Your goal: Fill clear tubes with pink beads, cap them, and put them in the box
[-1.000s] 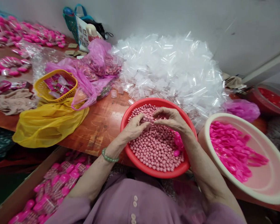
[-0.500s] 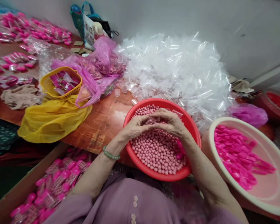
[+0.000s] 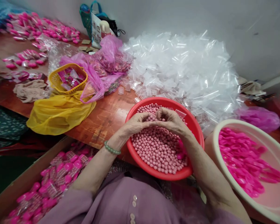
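A red basin (image 3: 198, 133) full of round pink beads (image 3: 154, 149) stands at the table's front edge. My left hand (image 3: 137, 123) is over it, thumb and fingers closed around a small cluster of pink beads; whether a clear case encloses them I cannot tell. Facing it, my right hand (image 3: 171, 121) has its fingers curled in against the same cluster, and what they pinch is hidden. The fingertips of both hands meet above the beads. A clear plastic case (image 3: 180, 113) rests in the basin behind my right hand. Bright pink plastic pieces (image 3: 182, 151) lie near my right wrist.
Clear plastic cases (image 3: 182, 68) are heaped behind the basin. A cream tub (image 3: 217, 137) of pink plastic parts stands right. To the left are a yellow basket (image 3: 67, 90), a yellow bag (image 3: 60, 115) and pink bags. Filled pink-capped containers (image 3: 53, 177) fill a box below.
My right index finger has curled back and the hands have opened a gap at the top, showing the beads between them. The view has shifted slightly left.
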`<state>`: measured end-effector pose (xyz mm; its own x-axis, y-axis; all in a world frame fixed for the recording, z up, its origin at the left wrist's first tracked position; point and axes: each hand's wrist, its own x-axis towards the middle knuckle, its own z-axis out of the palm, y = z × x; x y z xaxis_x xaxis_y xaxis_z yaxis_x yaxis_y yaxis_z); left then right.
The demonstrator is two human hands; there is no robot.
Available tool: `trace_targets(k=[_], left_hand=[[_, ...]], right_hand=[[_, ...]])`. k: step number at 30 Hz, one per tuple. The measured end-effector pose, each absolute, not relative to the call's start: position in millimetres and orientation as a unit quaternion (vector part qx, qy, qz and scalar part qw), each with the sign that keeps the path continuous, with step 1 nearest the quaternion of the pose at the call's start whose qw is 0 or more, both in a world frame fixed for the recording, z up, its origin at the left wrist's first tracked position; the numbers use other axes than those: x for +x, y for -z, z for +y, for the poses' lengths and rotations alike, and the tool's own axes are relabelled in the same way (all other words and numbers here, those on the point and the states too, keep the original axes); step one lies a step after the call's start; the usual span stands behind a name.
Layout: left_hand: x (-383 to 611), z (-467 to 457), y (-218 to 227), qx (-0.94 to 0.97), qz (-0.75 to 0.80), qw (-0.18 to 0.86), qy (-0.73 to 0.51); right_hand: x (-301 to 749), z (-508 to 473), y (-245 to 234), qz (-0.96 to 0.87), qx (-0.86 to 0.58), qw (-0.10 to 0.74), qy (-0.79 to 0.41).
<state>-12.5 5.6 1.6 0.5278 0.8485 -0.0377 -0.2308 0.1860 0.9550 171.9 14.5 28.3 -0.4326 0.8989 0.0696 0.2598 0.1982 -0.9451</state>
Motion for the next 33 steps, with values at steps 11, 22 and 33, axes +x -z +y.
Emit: trace_targets(k=[11, 22, 33], left_hand=[[-13, 2, -3, 0.493, 0.304, 0.703, -0.413], [-11, 5, 2, 0.505, 0.371, 0.631, -0.457], [-10, 1, -4, 0.477, 0.369, 0.669, -0.434]], right_hand=[[217, 15, -40, -0.666, -0.533, 0.429, -0.299], [252, -14, -48, -0.775, -0.616, 0.077, -0.118], [258, -5, -38, -0.849, -0.498, 0.024, -0.173]])
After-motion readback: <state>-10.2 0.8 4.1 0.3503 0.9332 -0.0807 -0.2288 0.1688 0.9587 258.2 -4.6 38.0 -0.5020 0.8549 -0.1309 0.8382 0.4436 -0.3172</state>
